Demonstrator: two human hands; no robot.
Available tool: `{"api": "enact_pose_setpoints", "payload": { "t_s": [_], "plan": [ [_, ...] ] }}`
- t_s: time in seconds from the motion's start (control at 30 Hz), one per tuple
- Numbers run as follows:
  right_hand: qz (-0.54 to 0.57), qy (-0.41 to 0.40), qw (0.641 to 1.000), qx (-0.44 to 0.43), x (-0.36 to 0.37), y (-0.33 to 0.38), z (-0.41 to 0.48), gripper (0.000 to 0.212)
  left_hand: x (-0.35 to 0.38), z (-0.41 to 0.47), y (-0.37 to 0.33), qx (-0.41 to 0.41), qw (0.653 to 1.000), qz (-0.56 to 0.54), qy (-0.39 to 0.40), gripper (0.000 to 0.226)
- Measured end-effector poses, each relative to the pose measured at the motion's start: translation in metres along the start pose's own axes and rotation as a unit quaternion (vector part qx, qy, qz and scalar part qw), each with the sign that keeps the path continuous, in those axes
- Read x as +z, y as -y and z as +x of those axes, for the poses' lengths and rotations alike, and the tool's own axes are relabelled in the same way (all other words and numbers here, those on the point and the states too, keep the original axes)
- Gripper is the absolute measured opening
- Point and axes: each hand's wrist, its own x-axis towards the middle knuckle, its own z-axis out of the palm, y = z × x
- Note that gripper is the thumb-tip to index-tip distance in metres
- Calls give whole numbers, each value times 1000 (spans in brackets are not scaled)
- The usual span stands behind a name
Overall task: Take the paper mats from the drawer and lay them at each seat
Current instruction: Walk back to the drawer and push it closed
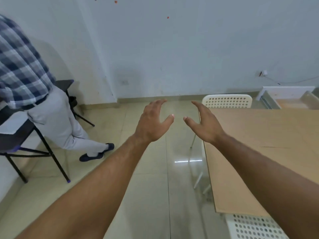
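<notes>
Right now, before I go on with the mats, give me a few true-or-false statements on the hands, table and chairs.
1. Both hands, left hand and right hand, are empty with fingers spread. True.
2. A paper mat lies on the wooden table. False: no mat shows on it.
3. A white perforated chair stands at the table's far end. True.
4. The drawer at far right is shut. False: it stands open.
5. The person in a plaid shirt is at the right. False: at the left.

A plain indoor room is showing here, perhaps a dining corner. A wooden desk (269,135) is standing at the right with perforated white chairs (227,100), on glossy floor tiles (151,195).
</notes>
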Motion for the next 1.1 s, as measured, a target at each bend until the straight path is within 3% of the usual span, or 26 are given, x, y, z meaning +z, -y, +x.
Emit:
{"api": "enact_pose_setpoints", "payload": {
  "t_s": [0.27,0.77,1.1],
  "plan": [
    [-2,-36,999,13,22,-5,99,73,11,105,46,25,998,-23,47,63],
    [-4,-28,996,80,43,-74,394,70,67,400,158,4,994,-5,111,61],
    [4,-99,976,192,72,-127,574,70,144,619,243,52,982,-68,169,61]
  ]
}}
